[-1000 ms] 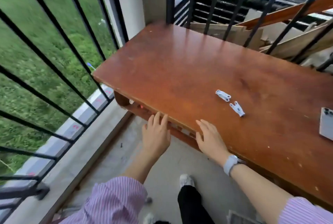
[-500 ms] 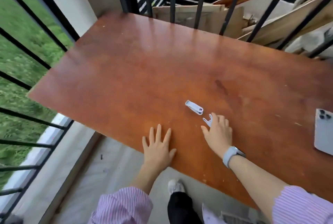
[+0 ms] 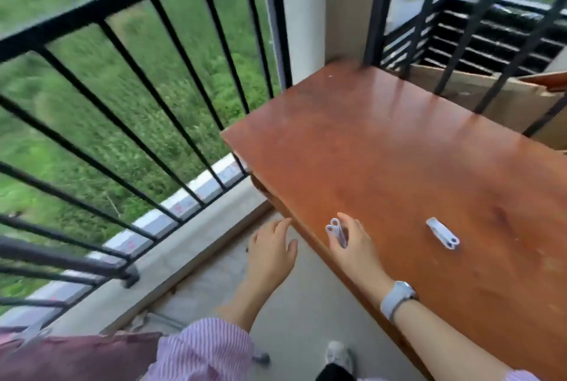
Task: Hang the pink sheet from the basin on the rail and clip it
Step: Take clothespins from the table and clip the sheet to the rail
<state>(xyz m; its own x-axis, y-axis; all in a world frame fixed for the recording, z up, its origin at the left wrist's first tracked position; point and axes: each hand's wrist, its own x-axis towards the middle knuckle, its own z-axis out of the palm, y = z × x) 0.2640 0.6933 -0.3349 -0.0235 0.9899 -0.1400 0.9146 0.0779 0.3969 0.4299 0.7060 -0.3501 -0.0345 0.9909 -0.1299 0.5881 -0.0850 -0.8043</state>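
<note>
My right hand [image 3: 352, 245] holds a white clothes clip [image 3: 337, 231] between thumb and fingers, just above the near edge of the brown wooden table [image 3: 383, 147]. A second white clip [image 3: 442, 233] lies flat on the table to the right. My left hand [image 3: 270, 251] hovers open beside the table edge, over the floor, holding nothing. A dark pink cloth [image 3: 70, 356], likely the sheet, shows at the bottom left corner, partly behind my striped sleeve. The black balcony rail [image 3: 101, 6] runs across the upper left.
Black railing bars [image 3: 171, 110] fence the balcony on the left, with grass beyond. A white pillar [image 3: 302, 12] stands at the table's far corner. Cardboard [image 3: 491, 98] lies behind more bars at the back right. My shoe [image 3: 339, 353] is on the concrete floor.
My right hand has picked one clip up off the table and drawn it back to the near edge. My left hand has left the tabletop. My view has swung left toward the railing.
</note>
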